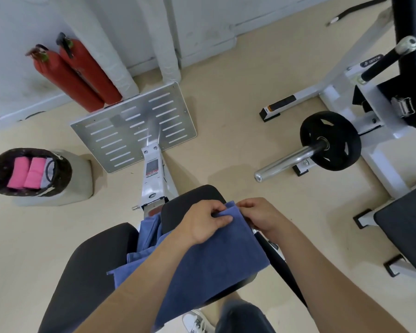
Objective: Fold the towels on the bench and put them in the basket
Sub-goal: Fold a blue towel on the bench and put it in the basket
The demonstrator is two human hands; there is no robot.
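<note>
Blue towel (214,267) lies spread over the black pad of the counter (192,195), its near end running under both forearms; left grip (203,221) pinches the towel's far edge, thumb on top, fingers curled over the hem; right grip (259,216) just beside it, fingers curled on the far right corner; both holds sit at the far end, the bulk of the cloth nearer the person; more blue cloth (149,231) hangs in the gap between pads; basket (65,174) well apart to the left, holding two rolled pink towels (25,173).
</note>
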